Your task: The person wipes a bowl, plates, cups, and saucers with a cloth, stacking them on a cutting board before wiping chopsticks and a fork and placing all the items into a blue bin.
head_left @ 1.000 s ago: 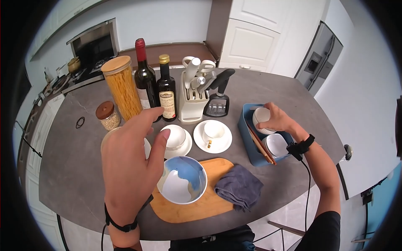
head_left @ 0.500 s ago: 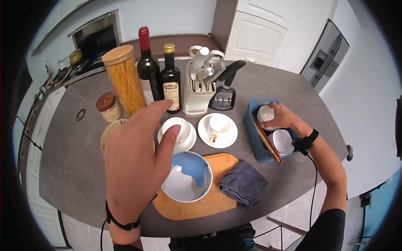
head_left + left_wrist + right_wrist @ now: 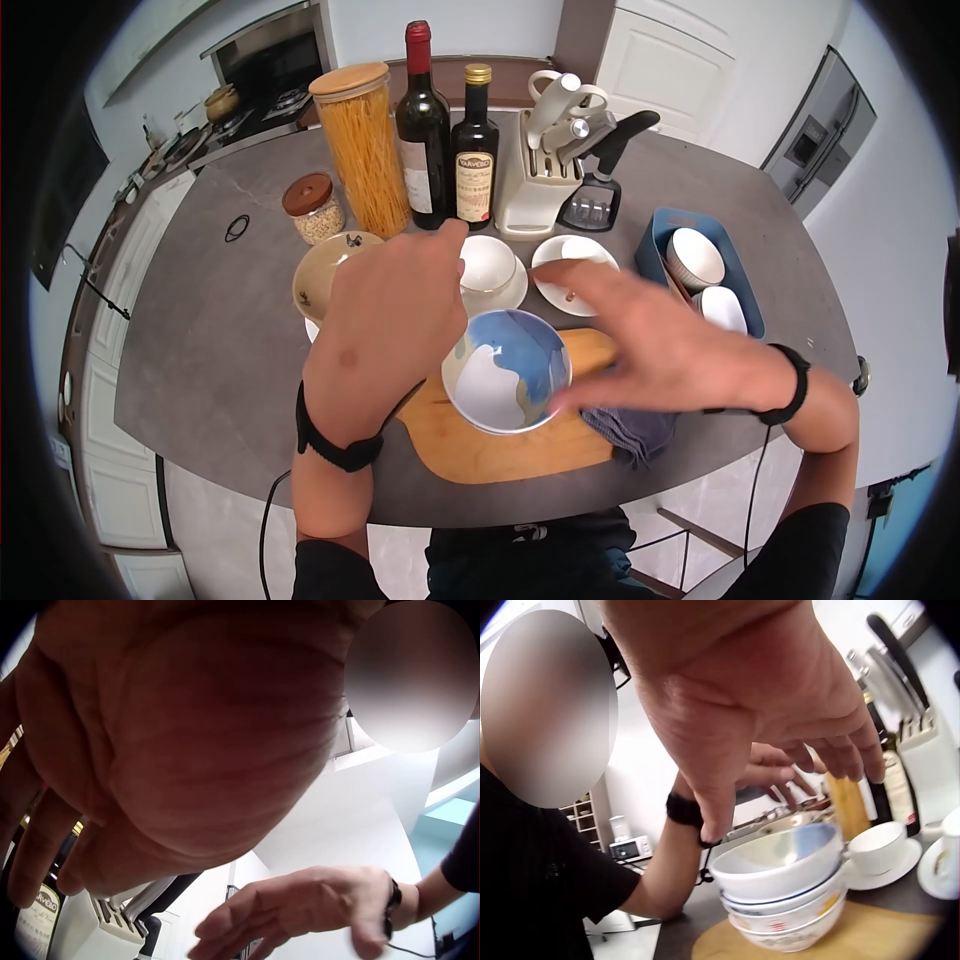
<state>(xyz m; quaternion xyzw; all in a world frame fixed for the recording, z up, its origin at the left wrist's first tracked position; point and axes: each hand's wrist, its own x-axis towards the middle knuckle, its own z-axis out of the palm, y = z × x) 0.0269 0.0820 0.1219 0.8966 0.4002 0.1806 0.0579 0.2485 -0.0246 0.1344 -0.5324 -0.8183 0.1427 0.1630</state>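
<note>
On the wooden cutting board (image 3: 470, 458) stands a blue-and-white bowl (image 3: 497, 385). The right wrist view shows it as the top of a stack of several bowls (image 3: 787, 919). My left hand (image 3: 395, 330) hovers at the stack's left, palm down, fingers relaxed and holding nothing. From the right, my right hand (image 3: 670, 340) reaches in over the board, slightly blurred, thumb and fingers spread and nothing between them. Its thumb overlaps the bowl's right rim in the head view. A grey towel (image 3: 640, 430) lies partly hidden beneath this hand.
Behind are a white cup (image 3: 487, 263) on a saucer and another cup and saucer (image 3: 545, 255). A tan bowl (image 3: 312, 275) is left. A blue basket (image 3: 742, 285) holds a ribbed white bowl (image 3: 695, 258). Bottles, a pasta jar (image 3: 365, 150) and a knife block (image 3: 535, 195) stand farther back.
My right hand has let go of the white bowl in the basket and swung left toward the bowl stack. My left hand has turned more palm down. The head view has shifted.
</note>
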